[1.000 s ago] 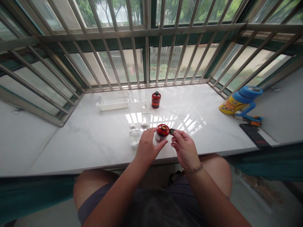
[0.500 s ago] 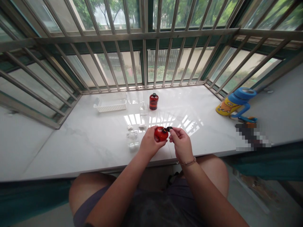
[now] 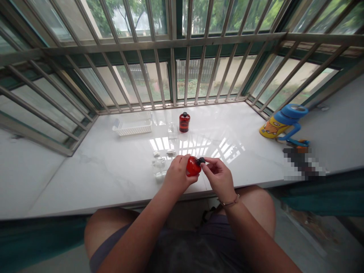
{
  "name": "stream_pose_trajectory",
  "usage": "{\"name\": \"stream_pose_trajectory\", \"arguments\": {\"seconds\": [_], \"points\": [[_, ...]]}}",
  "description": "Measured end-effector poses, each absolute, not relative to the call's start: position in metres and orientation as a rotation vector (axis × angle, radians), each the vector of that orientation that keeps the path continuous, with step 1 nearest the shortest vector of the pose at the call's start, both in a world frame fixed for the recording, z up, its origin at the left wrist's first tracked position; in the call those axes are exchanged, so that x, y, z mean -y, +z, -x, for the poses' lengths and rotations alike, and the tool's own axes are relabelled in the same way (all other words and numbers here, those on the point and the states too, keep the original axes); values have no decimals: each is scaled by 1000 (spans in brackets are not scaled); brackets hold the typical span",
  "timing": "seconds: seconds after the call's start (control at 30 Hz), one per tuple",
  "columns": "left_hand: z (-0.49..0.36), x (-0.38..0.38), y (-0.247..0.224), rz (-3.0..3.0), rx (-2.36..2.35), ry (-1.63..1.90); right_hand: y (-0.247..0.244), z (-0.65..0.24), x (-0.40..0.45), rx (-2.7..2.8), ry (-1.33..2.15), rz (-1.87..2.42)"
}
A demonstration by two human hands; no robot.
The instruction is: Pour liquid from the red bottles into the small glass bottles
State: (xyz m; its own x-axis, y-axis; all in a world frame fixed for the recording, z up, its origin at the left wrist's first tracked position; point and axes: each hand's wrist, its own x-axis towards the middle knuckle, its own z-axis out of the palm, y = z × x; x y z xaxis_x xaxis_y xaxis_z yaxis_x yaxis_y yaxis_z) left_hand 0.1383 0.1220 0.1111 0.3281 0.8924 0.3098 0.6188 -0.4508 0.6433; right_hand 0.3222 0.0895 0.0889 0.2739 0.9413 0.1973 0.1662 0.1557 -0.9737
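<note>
My left hand [image 3: 178, 172] is wrapped round a red bottle [image 3: 193, 166], which is tilted with its neck toward the right. Fingers of my right hand [image 3: 218, 174] pinch a black cap [image 3: 201, 160] at the bottle's neck. Farther back on the white counter [image 3: 93, 163] stands a second dark red bottle [image 3: 184, 123] with a black cap on. Left of it is a clear glass bottle [image 3: 172, 131]. Small clear containers [image 3: 158, 163] and white pieces [image 3: 171, 152] lie beside my left hand, one container partly hidden by it.
A white perforated basket [image 3: 134, 127] sits at the back left. On the right lies a tilted blue and yellow water bottle [image 3: 280, 121], with a blurred dark object [image 3: 301, 163] near it. Metal window bars [image 3: 173, 76] border the counter's back and sides.
The cap in my right hand has gone from just off the neck to touching it. The red bottle has tipped a little more to the right and dropped slightly.
</note>
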Motion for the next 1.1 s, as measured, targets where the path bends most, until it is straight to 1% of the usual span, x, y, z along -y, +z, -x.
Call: {"name": "stream_pose_trajectory", "arguments": {"seconds": [0.2, 0.47, 0.53, 0.63, 0.7, 0.83, 1.0, 1.1], "points": [[-133, -119, 107, -2192, -1268, 810, 92, -341, -87, 1409, 757, 1266], [-126, -118, 95, -2180, -1137, 743, 116, -362, -86, 1911, 740, 1279], [-125, -116, 89, -2145, -1122, 738, 118, -362, -86, 1984, 716, 1335], [-126, -113, 82, -2126, -1115, 736, 120, -360, -86, 2039, 628, 1547], [-126, -111, 79, -2149, -1109, 731, 123, -359, -84, 2078, 628, 1648], [-126, -107, 78, -2201, -1085, 696, 133, -361, -80, 2191, 828, 1582], [-125, -106, 76, -2209, -1081, 702, 139, -359, -78, 2376, 606, 1804], [-125, -107, 76, -2192, -1084, 717, 136, -356, -76, 2344, 668, 1760]]}}
